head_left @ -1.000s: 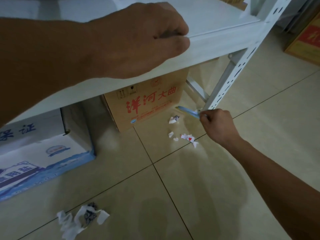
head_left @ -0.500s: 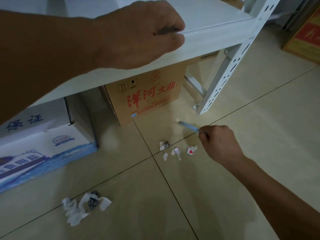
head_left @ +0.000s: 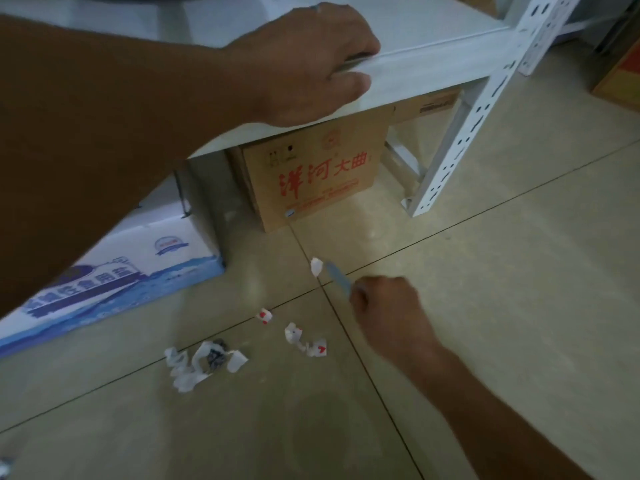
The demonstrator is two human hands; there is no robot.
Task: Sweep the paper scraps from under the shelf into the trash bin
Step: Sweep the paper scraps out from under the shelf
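My left hand grips the front edge of the white metal shelf. Low over the tiled floor, my right hand is closed on a thin blue stick-like tool whose tip touches one white paper scrap. Three small scraps with red marks lie on the floor in front of the shelf, left of my right hand. A larger crumpled pile of white scraps lies further left. No trash bin is in view.
Under the shelf stand a brown cardboard box with red characters and a white and blue carton. The shelf's perforated white upright reaches the floor at the right. Another box sits at the far right.
My right hand has drawn the blue tool from beside the shelf upright out toward me and to the left. The small scraps have come out from the shelf, nearer the big pile.
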